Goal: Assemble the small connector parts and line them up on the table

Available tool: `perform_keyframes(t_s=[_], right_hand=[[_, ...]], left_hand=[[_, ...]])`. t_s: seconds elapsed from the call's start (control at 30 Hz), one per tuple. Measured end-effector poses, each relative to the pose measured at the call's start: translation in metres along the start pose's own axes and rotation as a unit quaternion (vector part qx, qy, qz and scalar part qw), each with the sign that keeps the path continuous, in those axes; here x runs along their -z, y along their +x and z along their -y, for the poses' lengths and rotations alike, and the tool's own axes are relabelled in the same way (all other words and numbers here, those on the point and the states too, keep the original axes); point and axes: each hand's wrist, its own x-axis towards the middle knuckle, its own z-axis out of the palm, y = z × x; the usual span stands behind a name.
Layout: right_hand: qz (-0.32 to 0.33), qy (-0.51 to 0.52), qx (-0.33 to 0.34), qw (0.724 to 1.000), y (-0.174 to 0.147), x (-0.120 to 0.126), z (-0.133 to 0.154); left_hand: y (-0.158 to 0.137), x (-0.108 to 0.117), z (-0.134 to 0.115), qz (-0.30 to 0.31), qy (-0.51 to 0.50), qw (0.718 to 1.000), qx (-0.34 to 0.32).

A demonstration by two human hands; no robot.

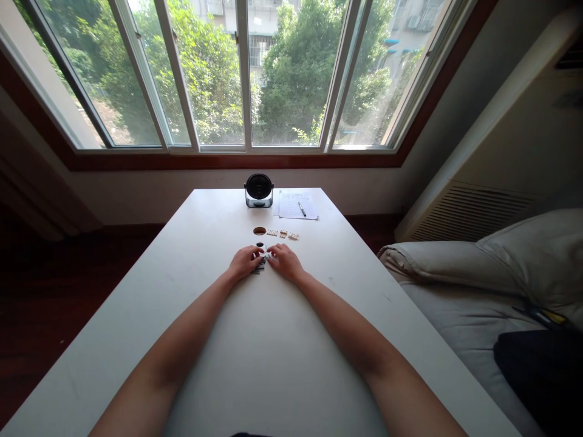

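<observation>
Both my hands rest over the middle of the white table (218, 358), close together. My left hand (245, 263) has its fingers bent and drawn together at a cluster of small dark and grey pieces (259, 267). Opposite it, my right hand (286, 262) curls its fingertips onto small pale pieces (268, 257) in the gap between the hands. What either hand pinches is too small to name. Just beyond the fingertips sits a small dark round thing (259, 244). Farther back lies a brown round piece (259, 230), with several small dotted pale and tan pieces (272, 232) in a row beside it.
A small black fan (259, 189) stands at the table's far edge. Right of it lie paper sheets (291, 205) with a pen (302, 209) on top. A beige sofa (437, 261) runs along the right side, and a wide window (248, 79) is ahead.
</observation>
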Motion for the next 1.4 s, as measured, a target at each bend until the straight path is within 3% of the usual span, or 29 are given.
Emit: perform_keyframes(t_s=[0.27,0.47,0.57,0.8,1.07,1.23,1.4], right_hand=[[0.024,0.041,0.014,0.999,0.003,-0.003,0.002],[0.002,0.055,0.017,0.998,-0.001,0.005,0.004],[0.009,0.045,0.040,0.998,-0.004,0.012,0.009],[0.100,-0.001,0.099,0.990,-0.009,0.019,0.034],[0.095,-0.067,0.071,0.991,-0.012,0.007,0.048],[0.113,-0.037,0.082,0.990,-0.010,0.010,0.044],[0.177,0.028,0.086,0.980,-0.007,0.028,0.022]], left_hand=[[0.000,0.000,-0.002,0.003,0.018,1.000,-0.002],[-0.002,0.002,-0.003,-0.001,0.001,1.000,0.024],[-0.002,0.004,0.000,0.002,-0.022,0.999,0.036],[-0.001,0.011,0.003,0.010,-0.072,0.995,0.067],[0.000,0.015,0.011,-0.030,-0.048,0.994,0.097],[-0.001,0.013,0.012,-0.013,-0.013,0.997,0.078],[-0.002,0.012,0.007,0.004,0.031,0.998,0.054]])
